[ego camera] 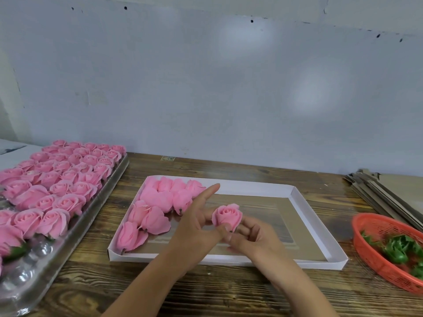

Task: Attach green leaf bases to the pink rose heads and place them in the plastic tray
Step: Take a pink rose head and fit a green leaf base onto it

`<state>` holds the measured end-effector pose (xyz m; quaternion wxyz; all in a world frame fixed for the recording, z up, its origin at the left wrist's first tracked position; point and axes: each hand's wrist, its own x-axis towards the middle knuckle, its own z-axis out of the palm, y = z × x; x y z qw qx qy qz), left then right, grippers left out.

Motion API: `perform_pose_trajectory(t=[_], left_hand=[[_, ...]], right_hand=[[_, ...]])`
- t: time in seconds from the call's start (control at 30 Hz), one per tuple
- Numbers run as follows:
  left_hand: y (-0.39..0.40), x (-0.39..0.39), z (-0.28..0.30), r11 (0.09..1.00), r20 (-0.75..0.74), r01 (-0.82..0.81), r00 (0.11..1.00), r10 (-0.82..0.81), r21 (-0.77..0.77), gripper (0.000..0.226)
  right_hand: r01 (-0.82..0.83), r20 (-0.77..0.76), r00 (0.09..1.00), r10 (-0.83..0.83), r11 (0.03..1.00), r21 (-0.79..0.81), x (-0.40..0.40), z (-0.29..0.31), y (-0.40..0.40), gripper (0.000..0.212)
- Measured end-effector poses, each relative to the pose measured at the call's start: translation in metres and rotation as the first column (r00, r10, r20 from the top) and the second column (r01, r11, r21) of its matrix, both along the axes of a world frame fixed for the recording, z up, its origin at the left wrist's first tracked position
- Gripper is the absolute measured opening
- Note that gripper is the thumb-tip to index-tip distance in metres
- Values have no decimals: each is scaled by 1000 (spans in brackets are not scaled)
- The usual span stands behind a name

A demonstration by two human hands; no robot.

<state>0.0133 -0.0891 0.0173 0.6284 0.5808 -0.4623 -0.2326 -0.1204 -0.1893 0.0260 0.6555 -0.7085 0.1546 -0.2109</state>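
A pink rose head [227, 215] is held upright above the white cardboard tray [304, 204]. My left hand [196, 227] pinches its base with the thumb, index finger pointing up. My right hand [254, 239] holds the base from the right with curled fingers. No green leaf base shows under the held rose. Several loose pink rose heads [155, 209] lie in the left part of the white tray. The clear plastic tray [98, 202] at the left is filled with several upright roses [59, 177], some with green bases. Green leaf bases [396, 248] lie in an orange basket [375, 229].
The wooden table [229, 291] carries everything. Flat cardboard sheets [384, 188] are stacked at the back right. A pale wall [206, 88] rises behind the table. Empty clear cells of the plastic tray [23, 273] sit at the near left.
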Motion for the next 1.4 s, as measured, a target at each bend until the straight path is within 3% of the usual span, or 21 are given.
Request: perform_pose_trajectory(t=[0.1,0.2,0.3,0.37,0.57,0.77,0.87,1.0,1.07,1.17,1.3,1.37,1.4], left_hand=[[1,-1,1,999,-5,41,999,-41,-5,74],[3,-3,7,998,12,15,1000,-14,-60,48],[6,-4,13,997,27,1,1000,1,-81,19],[6,-6,13,998,41,21,999,-19,-61,9],[5,-5,9,995,48,94,994,-93,-20,9],[6,-5,6,988,42,131,990,-135,78,52],[8,-5,12,985,-35,169,985,-168,38,68],[14,-8,21,986,-80,156,984,-161,-66,40],[15,-9,22,984,-60,174,983,-175,-28,36],[12,-9,18,983,8,179,984,-179,30,25],[9,-5,13,961,77,262,960,-269,86,19],[9,-7,12,955,57,271,958,-280,120,16],[9,-7,12,957,32,260,964,-266,127,26]], right_hand=[[-21,18,1000,22,999,-48,2,-2,2,22],[-15,-11,1000,13,987,-161,2,-5,2,13],[-42,-59,998,27,959,-280,2,-9,2,25],[-74,-78,996,52,946,-317,2,-8,5,22],[-94,-75,995,74,941,-326,0,-6,4,16],[-69,-20,998,66,956,-284,-2,-1,4,22],[-89,-2,996,92,961,-262,-3,0,3,18],[-181,-116,981,154,945,-272,-5,-1,4,12],[-235,-143,969,202,931,-280,-6,0,5,9],[-269,-118,962,247,932,-242,-9,7,10,25],[-231,-121,971,206,937,-261,-9,9,7,14],[-223,-99,974,204,943,-248,-9,10,7,21],[-211,-90,977,195,949,-236,-9,9,7,25]])
